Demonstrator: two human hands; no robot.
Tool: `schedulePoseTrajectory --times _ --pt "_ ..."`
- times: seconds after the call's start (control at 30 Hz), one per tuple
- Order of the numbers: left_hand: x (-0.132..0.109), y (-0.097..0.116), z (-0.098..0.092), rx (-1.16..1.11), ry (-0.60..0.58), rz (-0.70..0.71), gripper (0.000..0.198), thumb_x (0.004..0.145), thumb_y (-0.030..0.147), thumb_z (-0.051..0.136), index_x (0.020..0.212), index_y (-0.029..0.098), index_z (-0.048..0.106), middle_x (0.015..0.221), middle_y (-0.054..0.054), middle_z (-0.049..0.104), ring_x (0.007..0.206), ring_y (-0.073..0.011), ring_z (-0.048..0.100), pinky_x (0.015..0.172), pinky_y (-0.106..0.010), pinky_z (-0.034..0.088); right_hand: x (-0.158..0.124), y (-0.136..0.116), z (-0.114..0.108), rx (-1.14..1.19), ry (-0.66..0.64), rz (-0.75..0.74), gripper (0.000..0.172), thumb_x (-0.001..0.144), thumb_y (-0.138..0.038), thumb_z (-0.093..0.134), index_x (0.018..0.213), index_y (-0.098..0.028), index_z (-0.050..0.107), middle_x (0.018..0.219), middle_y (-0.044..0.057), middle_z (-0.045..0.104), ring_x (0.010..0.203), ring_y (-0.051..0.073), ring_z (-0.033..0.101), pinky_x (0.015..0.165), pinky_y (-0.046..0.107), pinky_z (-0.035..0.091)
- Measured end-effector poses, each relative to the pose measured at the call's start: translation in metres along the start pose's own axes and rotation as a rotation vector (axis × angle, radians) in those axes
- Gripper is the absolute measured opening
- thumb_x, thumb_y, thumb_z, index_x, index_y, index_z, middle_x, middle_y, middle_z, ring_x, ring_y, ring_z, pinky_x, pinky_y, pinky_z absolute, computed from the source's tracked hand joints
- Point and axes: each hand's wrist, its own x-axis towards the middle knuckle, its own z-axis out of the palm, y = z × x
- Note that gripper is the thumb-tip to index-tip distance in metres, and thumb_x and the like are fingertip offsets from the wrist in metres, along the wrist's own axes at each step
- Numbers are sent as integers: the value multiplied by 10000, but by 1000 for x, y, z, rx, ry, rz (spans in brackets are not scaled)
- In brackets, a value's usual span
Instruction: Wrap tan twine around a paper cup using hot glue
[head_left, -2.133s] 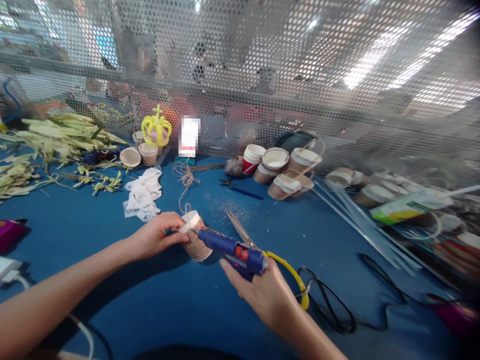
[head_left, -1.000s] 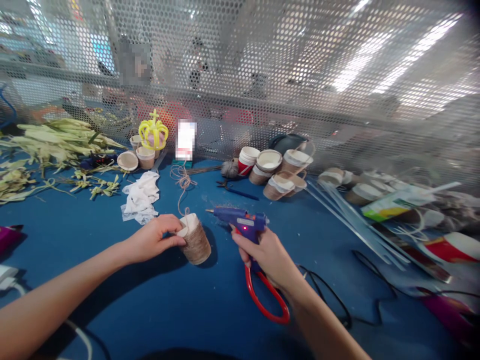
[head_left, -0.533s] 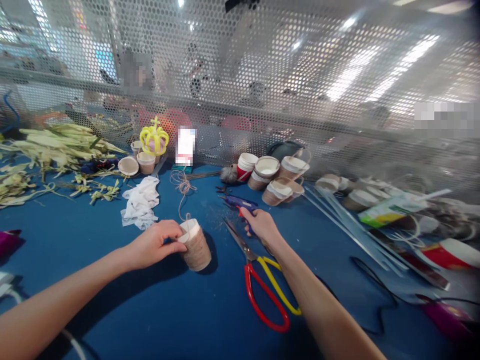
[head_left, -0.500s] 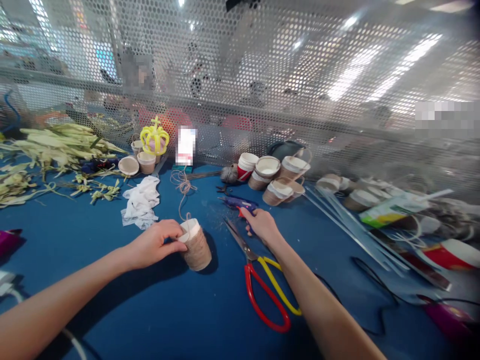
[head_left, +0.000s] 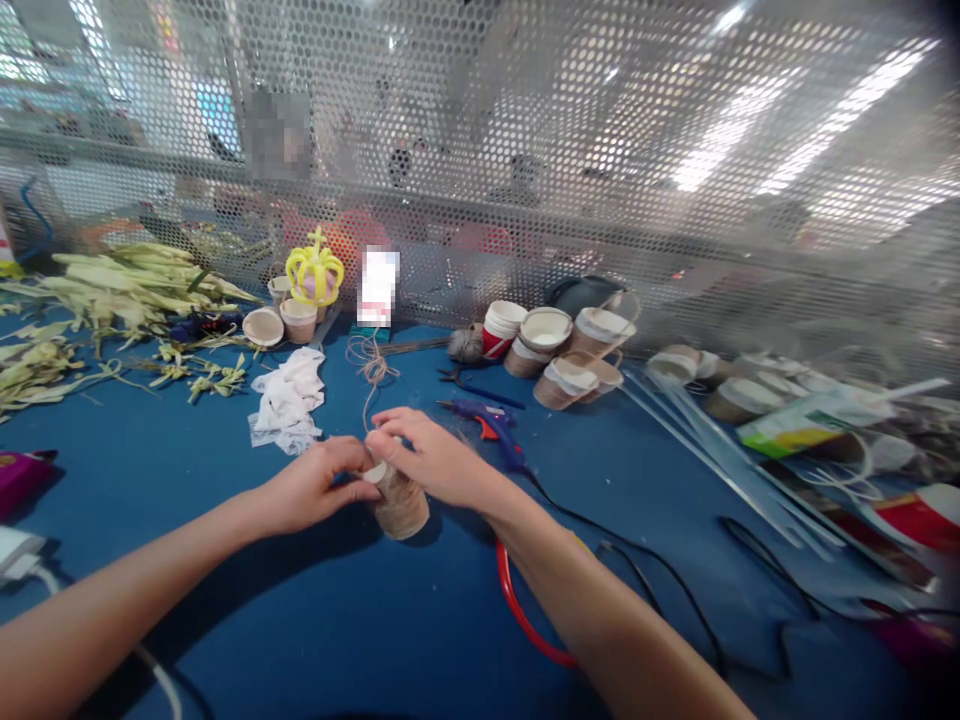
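Observation:
A paper cup wrapped in brown twine leans on the blue table, its mouth tipped toward my left. My left hand grips its rim, thumb outside and fingers at the opening. Over the top of the cup, my right hand has its fingertips together on the twine at the rim; the exact pinch is partly hidden. That strand runs back to a loose tangle. To the right lies a blue glue gun with an orange trigger. My right forearm covers most of the scissors, leaving a red handle showing.
Twine-wrapped cups stand at the back beside a grey twine ball. White crumpled cloth, a yellow crown and dry husks lie left. Clear glue sticks and a black cable are right. Perforated metal rises behind.
My right hand has let go of the glue gun, leaving it on the table, and moved left to the cup's rim and twine. My left hand still grips the cup.

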Motion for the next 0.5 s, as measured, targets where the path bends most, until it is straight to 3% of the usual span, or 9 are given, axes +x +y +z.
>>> schedulePoseTrajectory --times 0.2,0.37,0.5 --pt "0 4 -2 -104 -10 -112 173 827 280 483 747 135 534 747 -24 558 710 -146 519 680 -255 406 -7 11 -1 166 109 42 155 778 -219 527 632 -171 518 1001 104 625 934 173 587 819 313 436" --pt "-2 8 -8 -279 -22 -173 214 829 317 462 734 135 520 686 11 497 665 -123 456 637 -227 380 -24 16 -8 378 242 76 160 750 -298 573 650 -182 527 918 75 614 859 166 584 796 318 448" --pt "-3 10 -10 -341 -62 -161 201 818 320 478 784 133 545 754 -12 544 719 -141 481 682 -245 394 -32 14 -7 442 290 109 166 743 -303 595 643 -186 532 891 54 618 813 153 573 777 313 446"
